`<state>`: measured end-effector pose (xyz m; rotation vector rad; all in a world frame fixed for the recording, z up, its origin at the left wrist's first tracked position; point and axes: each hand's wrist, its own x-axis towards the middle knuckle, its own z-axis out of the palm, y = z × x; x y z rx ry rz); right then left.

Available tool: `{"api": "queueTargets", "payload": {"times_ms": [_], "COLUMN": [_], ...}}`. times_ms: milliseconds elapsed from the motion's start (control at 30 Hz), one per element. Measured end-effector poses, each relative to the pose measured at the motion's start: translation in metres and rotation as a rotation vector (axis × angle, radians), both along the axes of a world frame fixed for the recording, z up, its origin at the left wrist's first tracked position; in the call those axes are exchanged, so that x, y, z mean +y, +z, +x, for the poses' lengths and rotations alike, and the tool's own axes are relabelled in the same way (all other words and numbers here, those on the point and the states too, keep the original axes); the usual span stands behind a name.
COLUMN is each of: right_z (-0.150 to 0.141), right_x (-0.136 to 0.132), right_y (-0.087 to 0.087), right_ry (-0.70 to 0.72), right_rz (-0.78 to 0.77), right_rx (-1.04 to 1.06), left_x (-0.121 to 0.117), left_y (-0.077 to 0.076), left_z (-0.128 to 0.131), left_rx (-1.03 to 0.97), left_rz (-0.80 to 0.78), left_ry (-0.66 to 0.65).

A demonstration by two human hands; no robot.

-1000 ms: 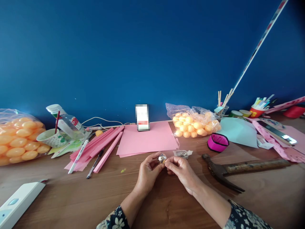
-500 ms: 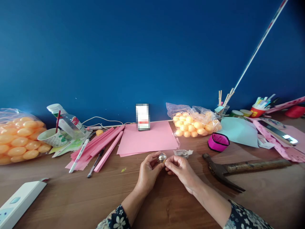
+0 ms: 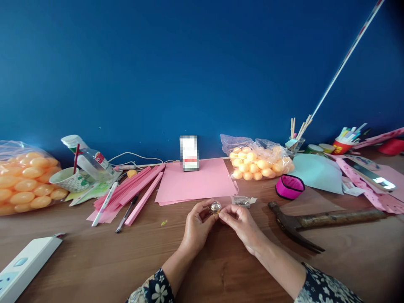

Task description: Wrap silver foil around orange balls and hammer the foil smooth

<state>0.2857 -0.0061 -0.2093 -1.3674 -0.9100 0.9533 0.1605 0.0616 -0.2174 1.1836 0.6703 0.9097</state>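
A small shiny metallic ball [image 3: 215, 208] sits between the thumb and fingers of my left hand [image 3: 198, 227], above the wooden table. My right hand [image 3: 241, 225] is pinched close beside the ball's lower right side. Its thumb and forefinger meet near a tiny yellowish bit at the ball, too small to name. Just beyond my right hand lies a small clear packet [image 3: 242, 202] with silvery contents. A stack of pink paper [image 3: 195, 181] rests behind both hands.
A claw hammer [image 3: 334, 219] and a magenta band [image 3: 289, 187] lie to the right. Bags of orange balls [image 3: 252, 164] stand at the back right and far left. Pink strips [image 3: 132, 189], pens and a power strip [image 3: 28, 261] are on the left. A phone [image 3: 190, 153] leans against the wall.
Both hands keep nearly the same pose around the metallic ball. The view has shifted very slightly; nothing was let go or picked up.
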Motion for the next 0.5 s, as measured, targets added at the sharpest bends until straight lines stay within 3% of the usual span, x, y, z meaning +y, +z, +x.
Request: {"api": "queueTargets", "payload": {"times_ms": [500], "right_z": [-0.0011], "right_x": [0.0005], "right_y": [-0.0059], "right_ry": [-0.042], "right_rz": [-0.009], "right_rx": [0.007], "left_x": [-0.0008], "left_y": [-0.0038], "left_z": [-0.0003], "left_rx": [0.040], "left_rz": [0.036], "left_ry": [-0.018]}}
